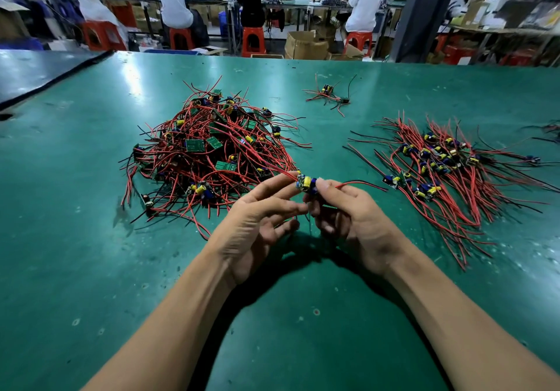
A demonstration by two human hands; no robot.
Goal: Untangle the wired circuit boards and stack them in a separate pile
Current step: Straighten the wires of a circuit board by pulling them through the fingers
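Here, left hand [257, 224] and right hand [348, 218], each grip pinching one small circuit board [306, 183], red wires trailing.

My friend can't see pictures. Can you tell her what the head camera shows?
Two bare hands, left hand and right hand, hold one small circuit board with red wires above a green table. A big tangled pile of boards lies to the left, a neater sorted pile to the right.

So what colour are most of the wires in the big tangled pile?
Mostly red, with a few black ones, in the tangled pile; the head view shows it.
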